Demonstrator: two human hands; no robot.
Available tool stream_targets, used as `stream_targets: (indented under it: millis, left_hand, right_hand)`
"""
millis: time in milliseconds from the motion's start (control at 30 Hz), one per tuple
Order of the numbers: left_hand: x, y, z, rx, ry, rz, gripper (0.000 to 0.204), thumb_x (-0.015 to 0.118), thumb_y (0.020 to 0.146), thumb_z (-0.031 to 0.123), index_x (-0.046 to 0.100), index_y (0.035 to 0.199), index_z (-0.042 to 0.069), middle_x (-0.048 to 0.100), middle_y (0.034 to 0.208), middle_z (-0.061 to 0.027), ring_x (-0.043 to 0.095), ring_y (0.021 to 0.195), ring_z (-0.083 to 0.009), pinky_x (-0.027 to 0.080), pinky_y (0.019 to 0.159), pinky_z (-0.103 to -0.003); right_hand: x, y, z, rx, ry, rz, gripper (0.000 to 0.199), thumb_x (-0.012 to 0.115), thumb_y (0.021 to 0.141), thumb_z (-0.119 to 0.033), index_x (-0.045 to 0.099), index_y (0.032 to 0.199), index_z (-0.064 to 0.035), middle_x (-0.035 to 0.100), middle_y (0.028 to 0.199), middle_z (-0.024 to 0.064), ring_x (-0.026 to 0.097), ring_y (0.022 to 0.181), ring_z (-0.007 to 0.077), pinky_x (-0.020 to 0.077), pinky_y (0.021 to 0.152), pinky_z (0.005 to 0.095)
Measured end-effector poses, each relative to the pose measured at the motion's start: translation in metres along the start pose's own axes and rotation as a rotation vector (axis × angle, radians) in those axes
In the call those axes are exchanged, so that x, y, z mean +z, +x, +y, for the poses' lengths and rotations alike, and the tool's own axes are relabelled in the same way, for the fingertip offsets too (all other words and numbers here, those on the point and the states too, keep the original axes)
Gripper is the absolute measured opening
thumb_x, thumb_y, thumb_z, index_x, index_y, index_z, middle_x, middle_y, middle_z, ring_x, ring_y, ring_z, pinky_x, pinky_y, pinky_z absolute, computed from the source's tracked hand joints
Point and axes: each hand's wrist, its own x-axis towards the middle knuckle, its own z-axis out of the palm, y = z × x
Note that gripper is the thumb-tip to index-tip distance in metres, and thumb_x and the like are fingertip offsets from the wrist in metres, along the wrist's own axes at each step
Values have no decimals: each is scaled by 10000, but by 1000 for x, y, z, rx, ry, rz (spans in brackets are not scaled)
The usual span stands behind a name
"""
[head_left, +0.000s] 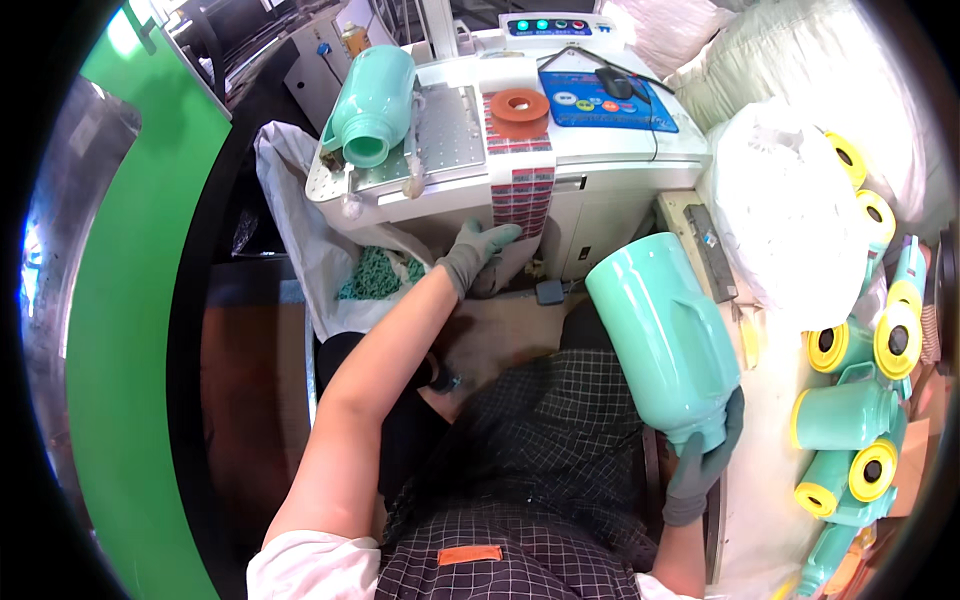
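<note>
My right hand (697, 468), in a grey glove, is closed around the neck of a large glossy teal plastic jug (660, 325). The jug is tilted, its broad base up and away from me, and its moulded handle faces right. My left hand (478, 258), also gloved, is at the lower part of a hanging strip of red and dark printed labels (522, 200). Its thumb lies over the strip's left edge; the other fingers are partly hidden. The strip drapes over the front edge of a white machine table (610, 150).
Another teal jug (375, 100) lies on the table's perforated plate, left of an orange tape roll (520, 112). A computer mouse (613, 82) sits on a blue panel. Below left, a white sack (290, 190) holds green scraps. Several teal-and-yellow containers (845, 415) are piled at right.
</note>
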Motion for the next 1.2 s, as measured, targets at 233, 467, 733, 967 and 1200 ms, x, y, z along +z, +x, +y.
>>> stream_targets:
  millis: [233,467,733,967,1200]
  left_hand:
    - [11,8,20,249,-8,-73,789,902,840,200,469,1458,-27,710,1129,-86,688,917,-142,581,802,-310]
    - [8,1,74,520,427,205,545,784,891,136,570,1387,63,745,898,-83,743,821,-210,586,823,-348]
    - [0,15,69,631,568,285,213,774,900,171,749,1090,77,764,943,-112,749,853,-281,576,814,-399]
    - [10,-21,81,928,626,433,173,817,899,129,751,1050,75,749,897,-68,713,768,-251,564,758,-352]
    - [74,-166,92,-22,-563,-194,62,723,993,69,744,1042,37,734,879,-44,649,717,-94,536,682,-225]
  right_hand:
    - [15,-24,35,-79,-261,18,1051,775,868,-393,249,1658,57,414,1597,266,466,1453,392,409,1182,513]
    - [22,-16,35,-84,-206,-24,1059,780,835,-291,223,1667,53,450,1576,265,505,1422,386,438,1159,496]
    - [30,-27,30,-57,-197,-26,1057,787,842,-298,238,1681,39,473,1549,236,531,1372,333,453,1131,446]
    - [31,-23,20,-102,-238,-39,1074,795,739,-154,280,1658,51,458,1565,258,531,1381,368,459,1129,463]
    - [28,-29,34,-236,-351,-66,1078,856,757,-194,289,1665,-68,377,1639,336,491,1449,513,511,1120,548]
